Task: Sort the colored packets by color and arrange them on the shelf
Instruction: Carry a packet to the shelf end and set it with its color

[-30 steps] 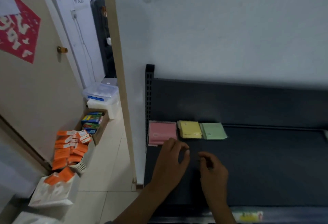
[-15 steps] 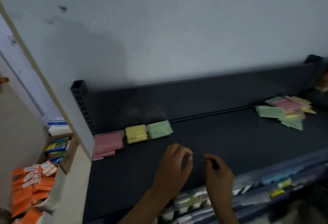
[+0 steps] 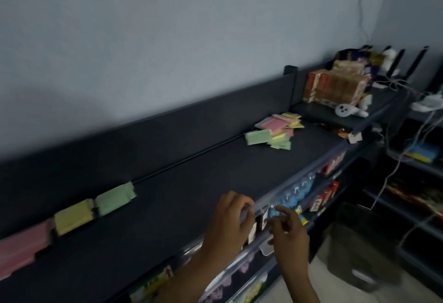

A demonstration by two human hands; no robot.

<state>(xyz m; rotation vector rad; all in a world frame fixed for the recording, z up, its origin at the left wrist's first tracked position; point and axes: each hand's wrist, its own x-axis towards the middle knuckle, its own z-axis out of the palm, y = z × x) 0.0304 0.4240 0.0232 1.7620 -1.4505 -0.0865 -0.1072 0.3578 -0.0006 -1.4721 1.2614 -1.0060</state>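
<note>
three sorted stacks lie in a row against the back rail at the left of the shelf (image 3: 215,173): the pink stack (image 3: 22,245), the yellow stack (image 3: 73,216) just beside it, and the green stack (image 3: 115,198) next in line. the unsorted pile (image 3: 275,132) of pink, yellow and green packets lies well apart from them, at the right end of the same shelf near the divider. judged from this layout, sorting is started but not finished; the pile is left to distribute, and each stack appears to hold only a few packets. the left hand (image 3: 231,223) hovers over the front edge of the shelf with fingers loosely curled and no packet visible in it. the right hand (image 3: 287,235) hovers beside it, fingers partly curled, also with nothing visible in its grasp; motion blur limits certainty. compared with the earlier frame, the view has swung right: the pile now sits nearer the centre of the view, the stacks have shifted to the lower left, and both hands have moved right along the shelf edge, toward the pile.
</note>
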